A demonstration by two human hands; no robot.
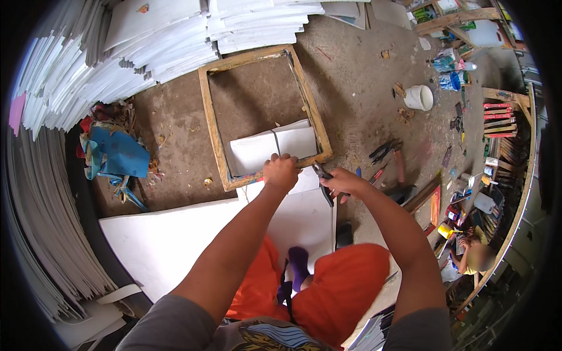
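Note:
A wooden frame (215, 123), square and worn, lies ahead of me, its open middle showing the floor. My left hand (282, 172) is closed over the near bar of this frame. Just right of it, my right hand (344, 183) is wrapped around dark-handled pliers (326, 194). The pliers' jaws are at the near bar, close to the frame's right corner; whether they grip anything there is too small to tell. Inside the near part of the frame lies a folded white sheet (249, 150) with a dark cord across it.
White boards (170, 240) lie under and beside my legs. Tall paper stacks (170, 52) stand far and left, near a blue crumpled piece (120, 152). Right are black pliers (381, 152), a red-handled tool (377, 174), a white bucket (419, 97) and another person (467, 257).

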